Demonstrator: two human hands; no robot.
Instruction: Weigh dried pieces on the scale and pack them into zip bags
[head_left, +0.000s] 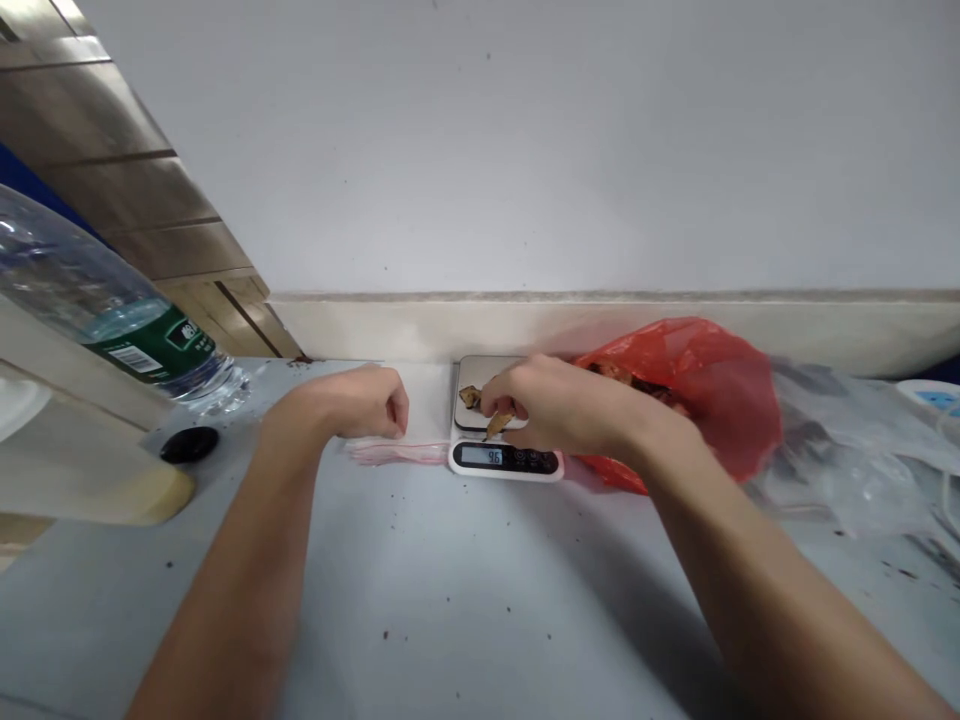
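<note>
Right hand point(562, 398) pinches a flake point(498, 426) over the scale point(506, 460); left hand point(369, 400) curls leftward of it, contents unclear; red bag point(724, 400) crowds its right edge, open surface point(420, 600) in front.

Scale point(506, 460) left of bag point(731, 405)

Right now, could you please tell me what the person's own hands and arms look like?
The left hand and right hand are ungloved. Both forearms are bare, with no sleeve, watch or bracelet showing.
</note>
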